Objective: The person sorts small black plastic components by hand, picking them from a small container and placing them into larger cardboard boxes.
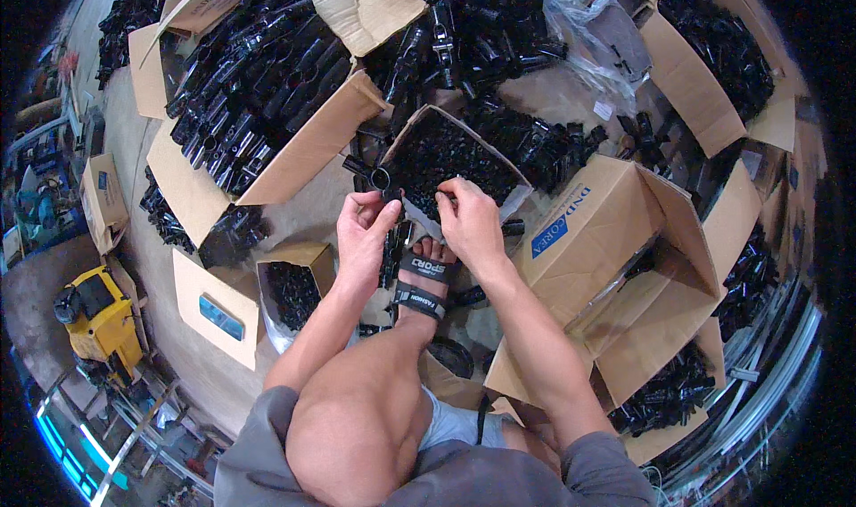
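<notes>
My left hand [361, 239] is closed, thumb against fingertips, on a black ring-ended fitting [381, 180] that sticks up past the fingers. Just to its right, my right hand [473, 226] pinches its fingertips together at the near edge of a small open carton [515, 202]. Whatever those fingers grip is too small or too hidden to make out. Heaped inside the carton are small black pieces [450, 155]. Below both hands, my sandalled foot [423, 280] rests against the carton's near side.
A big carton [312, 137] full of long black fittings stands at the far left. On the right is a tipped open carton [597, 230]. A clear plastic bag [597, 39] lies beyond. A phone [221, 316] rests on a flap, near a yellow machine [102, 320].
</notes>
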Action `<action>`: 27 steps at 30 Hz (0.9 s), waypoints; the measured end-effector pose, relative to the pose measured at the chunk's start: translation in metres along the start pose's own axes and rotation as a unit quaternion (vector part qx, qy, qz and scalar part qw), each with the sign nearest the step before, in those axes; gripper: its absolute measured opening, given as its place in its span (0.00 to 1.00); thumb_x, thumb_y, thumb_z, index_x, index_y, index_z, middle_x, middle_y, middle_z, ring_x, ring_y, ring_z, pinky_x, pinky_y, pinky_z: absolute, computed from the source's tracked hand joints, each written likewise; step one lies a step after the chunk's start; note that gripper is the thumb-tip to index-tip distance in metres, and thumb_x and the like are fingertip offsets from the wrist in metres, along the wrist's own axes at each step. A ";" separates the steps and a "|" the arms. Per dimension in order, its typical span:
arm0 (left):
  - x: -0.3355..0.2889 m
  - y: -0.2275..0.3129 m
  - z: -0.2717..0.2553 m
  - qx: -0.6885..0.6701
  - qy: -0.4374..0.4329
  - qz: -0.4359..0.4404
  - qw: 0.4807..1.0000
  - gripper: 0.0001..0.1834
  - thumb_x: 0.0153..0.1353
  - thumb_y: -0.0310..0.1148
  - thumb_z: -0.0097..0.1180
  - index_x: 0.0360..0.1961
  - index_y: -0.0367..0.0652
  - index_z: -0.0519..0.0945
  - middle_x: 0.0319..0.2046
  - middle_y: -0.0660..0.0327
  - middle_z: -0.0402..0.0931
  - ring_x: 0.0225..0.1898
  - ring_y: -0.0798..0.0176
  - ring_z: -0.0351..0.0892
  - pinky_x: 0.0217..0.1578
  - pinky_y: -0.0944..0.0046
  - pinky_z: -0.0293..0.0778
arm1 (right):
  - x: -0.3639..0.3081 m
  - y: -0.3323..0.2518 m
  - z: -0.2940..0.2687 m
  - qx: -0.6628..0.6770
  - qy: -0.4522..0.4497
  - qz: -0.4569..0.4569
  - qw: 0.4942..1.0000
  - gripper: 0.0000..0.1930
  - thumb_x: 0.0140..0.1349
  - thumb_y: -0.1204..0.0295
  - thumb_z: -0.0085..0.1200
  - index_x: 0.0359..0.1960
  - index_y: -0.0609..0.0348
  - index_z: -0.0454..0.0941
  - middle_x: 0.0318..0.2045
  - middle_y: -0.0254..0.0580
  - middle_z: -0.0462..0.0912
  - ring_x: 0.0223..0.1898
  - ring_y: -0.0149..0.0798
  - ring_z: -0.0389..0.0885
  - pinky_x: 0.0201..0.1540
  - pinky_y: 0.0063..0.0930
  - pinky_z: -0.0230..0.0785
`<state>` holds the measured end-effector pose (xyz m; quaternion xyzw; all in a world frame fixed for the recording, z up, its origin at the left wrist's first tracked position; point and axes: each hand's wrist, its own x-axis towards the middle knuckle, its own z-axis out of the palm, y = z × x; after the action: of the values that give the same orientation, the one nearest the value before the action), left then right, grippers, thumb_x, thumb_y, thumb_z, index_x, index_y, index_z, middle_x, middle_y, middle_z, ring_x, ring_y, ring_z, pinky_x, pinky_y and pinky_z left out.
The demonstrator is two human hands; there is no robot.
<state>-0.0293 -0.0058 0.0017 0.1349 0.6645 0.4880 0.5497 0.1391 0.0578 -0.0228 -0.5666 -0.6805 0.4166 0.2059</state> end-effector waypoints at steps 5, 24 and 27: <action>-0.003 -0.001 0.006 0.003 -0.017 0.023 1.000 0.14 0.67 0.27 0.65 0.49 0.43 0.73 0.41 0.63 0.79 0.43 0.71 0.79 0.45 0.68 0.75 | -0.006 -0.035 -0.010 0.246 0.014 0.106 0.963 0.10 0.67 0.74 0.59 0.46 0.64 0.81 0.39 0.51 0.89 0.38 0.38 0.91 0.40 0.29 0.81; -0.008 0.005 0.012 0.064 -0.019 0.072 0.995 0.17 0.62 0.22 0.68 0.46 0.38 0.72 0.39 0.60 0.81 0.42 0.71 0.79 0.44 0.69 0.77 | -0.005 -0.049 -0.012 0.194 -0.063 0.126 0.971 0.12 0.70 0.66 0.57 0.37 0.65 0.80 0.32 0.55 0.86 0.33 0.51 0.87 0.36 0.40 0.76; -0.007 -0.001 0.007 0.101 -0.024 0.070 0.992 0.18 0.61 0.24 0.70 0.46 0.37 0.73 0.38 0.60 0.80 0.42 0.70 0.79 0.43 0.68 0.77 | -0.004 -0.044 -0.006 0.090 -0.054 0.033 0.994 0.16 0.74 0.62 0.50 0.34 0.65 0.77 0.31 0.61 0.82 0.36 0.63 0.82 0.37 0.49 0.73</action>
<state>-0.0209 -0.0079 0.0054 0.2479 0.6859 0.4521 0.5135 0.1184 0.0559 0.0165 -0.5445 -0.6312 0.5128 0.2053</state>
